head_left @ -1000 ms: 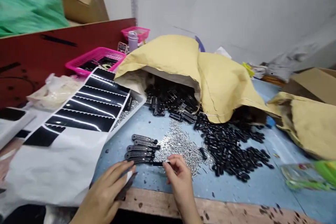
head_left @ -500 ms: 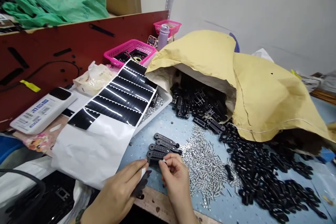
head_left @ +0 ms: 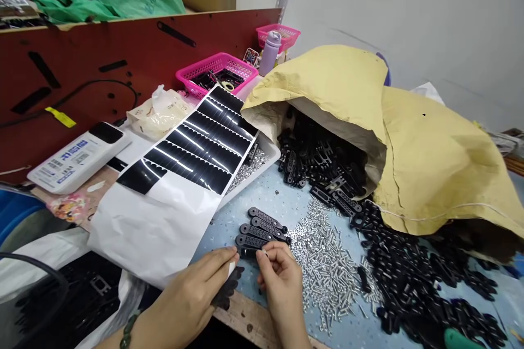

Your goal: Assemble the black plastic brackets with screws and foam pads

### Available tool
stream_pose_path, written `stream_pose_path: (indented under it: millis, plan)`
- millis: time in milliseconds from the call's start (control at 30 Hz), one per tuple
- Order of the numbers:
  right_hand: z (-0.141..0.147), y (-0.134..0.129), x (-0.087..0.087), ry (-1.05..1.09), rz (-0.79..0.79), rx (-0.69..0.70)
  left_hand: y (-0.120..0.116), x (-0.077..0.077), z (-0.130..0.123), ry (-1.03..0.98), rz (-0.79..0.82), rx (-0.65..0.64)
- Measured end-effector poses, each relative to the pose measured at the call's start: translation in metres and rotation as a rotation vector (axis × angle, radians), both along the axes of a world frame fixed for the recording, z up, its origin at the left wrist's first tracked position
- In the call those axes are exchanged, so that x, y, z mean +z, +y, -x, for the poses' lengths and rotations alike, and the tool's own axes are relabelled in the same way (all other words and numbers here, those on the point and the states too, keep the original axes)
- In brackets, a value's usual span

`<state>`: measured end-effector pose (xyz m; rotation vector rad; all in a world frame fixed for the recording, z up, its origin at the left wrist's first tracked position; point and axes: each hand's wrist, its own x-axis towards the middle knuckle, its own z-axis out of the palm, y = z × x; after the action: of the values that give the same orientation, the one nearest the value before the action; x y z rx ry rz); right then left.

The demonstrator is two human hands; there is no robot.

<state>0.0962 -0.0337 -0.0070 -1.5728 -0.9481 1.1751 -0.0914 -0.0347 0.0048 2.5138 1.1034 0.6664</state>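
My left hand (head_left: pixel 192 292) is closed over a cluster of black parts (head_left: pixel 228 288) at the table's front edge, its fingertips at the end of a dark piece. Beside it, my right hand (head_left: pixel 282 278) pinches at that piece's other end; what its fingertips hold is too small to name. Several black textured arms (head_left: pixel 262 222) lie fanned out just beyond both hands. A heap of silver screws and nuts (head_left: pixel 327 267) spreads to the right of my right hand.
A black sticker sheet (head_left: pixel 196 142) overlaps a white tray (head_left: pixel 262 166) at the left. Yellow sacks (head_left: pixel 323 82) stand behind a pile of black parts (head_left: pixel 409 272). A pink basket (head_left: pixel 188 73) and a white power bank (head_left: pixel 77 158) sit farther left.
The whole view has shifted, so things appear farther right. Both hands keep nearly the same pose by the black arms. Something green has appeared at the bottom right edge.
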Motion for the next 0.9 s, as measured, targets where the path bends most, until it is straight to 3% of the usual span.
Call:
stream_pose_path:
  millis: [667, 900]
  plan:
    - [-0.0027, 0.0032, 0.0028, -0.015, 0.010, 0.049, 0.0012, 0.0021, 0.0024, -0.019, 0.092, -0.015]
    - [-0.0022, 0.0032, 0.0025, -0.166, -0.042, 0.130, 0.0037, 0.0026, -0.0048, -0.022, 0.123, -0.003]
